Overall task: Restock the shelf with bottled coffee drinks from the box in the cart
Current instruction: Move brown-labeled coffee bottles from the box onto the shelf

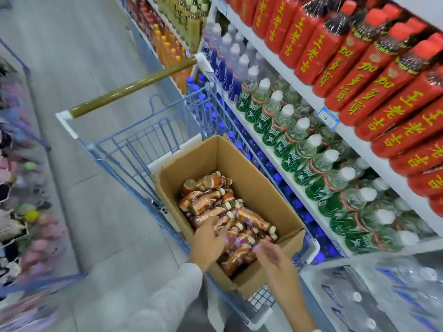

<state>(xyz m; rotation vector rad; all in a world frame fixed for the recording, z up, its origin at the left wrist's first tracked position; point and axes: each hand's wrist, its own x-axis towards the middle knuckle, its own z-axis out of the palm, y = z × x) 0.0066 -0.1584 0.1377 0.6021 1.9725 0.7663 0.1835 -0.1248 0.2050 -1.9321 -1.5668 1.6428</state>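
Both hands are down in the box [259, 188], which sits in the blue cart [134, 144] right beside the shelf [359, 142]. The coffee bottles [215, 204] lie in a loose heap on the box floor. Left hand [208, 238] rests on the pile near the box's left wall, fingers spread, not gripping anything. Right hand [273, 257] hovers at the near end, fingers loosely curled, holding nothing.

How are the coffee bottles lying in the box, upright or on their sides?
On their sides: the bottles lie piled lengthwise in the open box.
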